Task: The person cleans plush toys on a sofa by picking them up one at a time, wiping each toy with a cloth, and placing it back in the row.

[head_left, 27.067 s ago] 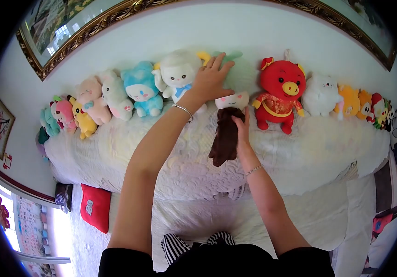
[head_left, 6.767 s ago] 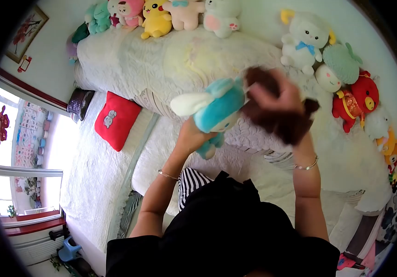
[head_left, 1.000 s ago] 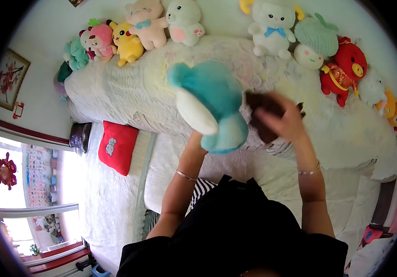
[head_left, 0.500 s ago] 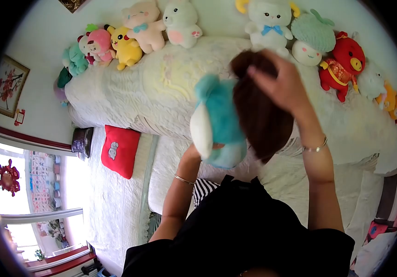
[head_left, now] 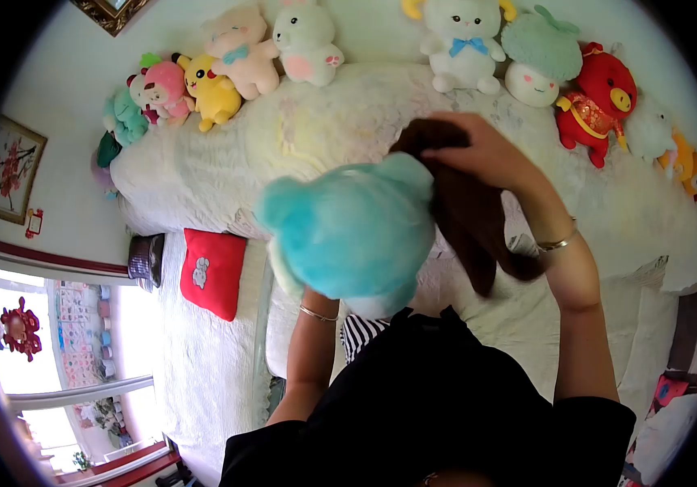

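A turquoise plush toy (head_left: 357, 231) with round ears is held up in front of me, the back of its head towards the camera and a white part showing at its left edge. It rests on my left hand (head_left: 321, 302), whose fingers are hidden behind it. On its right side, my right hand (head_left: 478, 150) grips a dark brown cloth (head_left: 466, 207) by its upper part, thumb and fingers closed on the fabric. The lower end hangs in two blurred strips. Part of the cloth lies against the toy's right ear.
Along the sofa back (head_left: 348, 105) sit several plush toys, among them a yellow one (head_left: 206, 89), a white one with a blue bow (head_left: 466, 49) and a red pig (head_left: 596, 105). A red cushion (head_left: 213, 276) lies on the pale seat cover to the left.
The turquoise toy has turned and risen, so its rounded head faces the camera more. The brown cloth has swung out to the right and narrowed into hanging strips, still in my right hand.
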The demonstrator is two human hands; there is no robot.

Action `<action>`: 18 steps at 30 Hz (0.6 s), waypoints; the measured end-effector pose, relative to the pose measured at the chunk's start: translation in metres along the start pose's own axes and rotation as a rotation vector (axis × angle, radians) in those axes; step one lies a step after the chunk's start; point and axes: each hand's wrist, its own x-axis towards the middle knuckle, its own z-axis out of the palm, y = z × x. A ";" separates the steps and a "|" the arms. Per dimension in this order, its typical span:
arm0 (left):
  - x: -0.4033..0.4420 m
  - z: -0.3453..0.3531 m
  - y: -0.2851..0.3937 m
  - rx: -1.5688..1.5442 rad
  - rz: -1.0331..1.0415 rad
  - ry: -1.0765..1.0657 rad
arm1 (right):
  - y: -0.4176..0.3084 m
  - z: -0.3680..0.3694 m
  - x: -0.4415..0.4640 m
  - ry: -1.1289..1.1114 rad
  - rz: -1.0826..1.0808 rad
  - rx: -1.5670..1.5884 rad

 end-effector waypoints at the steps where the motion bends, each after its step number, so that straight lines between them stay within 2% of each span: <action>1: 0.001 0.013 0.004 -0.005 0.010 -0.024 | 0.014 0.003 0.005 -0.014 0.038 -0.201; 2: 0.003 0.026 0.009 -0.001 0.014 -0.049 | 0.024 0.002 0.001 0.084 0.101 -0.280; 3: 0.004 0.038 0.016 0.003 0.020 -0.075 | 0.018 0.000 -0.001 0.083 0.094 -0.284; 5: 0.010 0.046 0.017 0.053 0.018 -0.099 | -0.003 -0.003 -0.012 0.257 0.032 0.251; 6: 0.013 0.049 0.014 0.075 0.007 -0.110 | -0.013 -0.003 -0.018 0.255 -0.051 0.383; 7: 0.015 0.050 0.009 0.093 0.005 -0.132 | -0.009 0.001 -0.020 0.258 -0.049 0.386; 9: 0.015 0.051 0.001 0.087 0.005 -0.174 | 0.008 0.014 -0.022 0.087 -0.066 0.211; 10: 0.014 0.052 0.000 0.080 0.007 -0.197 | 0.021 0.022 -0.027 0.065 0.032 -0.036; 11: 0.013 0.051 0.001 0.073 0.004 -0.219 | 0.038 0.021 -0.025 -0.049 0.082 -0.216; 13: 0.009 0.052 0.003 0.058 0.013 -0.275 | 0.021 0.018 -0.029 0.007 0.190 -0.190; 15: 0.006 0.053 0.002 0.039 0.033 -0.319 | 0.004 0.016 -0.032 0.183 0.073 0.091; 16: 0.006 0.054 0.000 0.024 0.051 -0.341 | -0.013 0.018 -0.034 0.162 -0.032 0.365; 17: 0.007 0.054 -0.003 0.002 0.075 -0.362 | -0.010 0.025 -0.036 0.164 -0.031 0.370; 18: 0.008 0.053 -0.004 -0.019 0.083 -0.358 | -0.001 0.034 -0.038 0.109 -0.110 0.186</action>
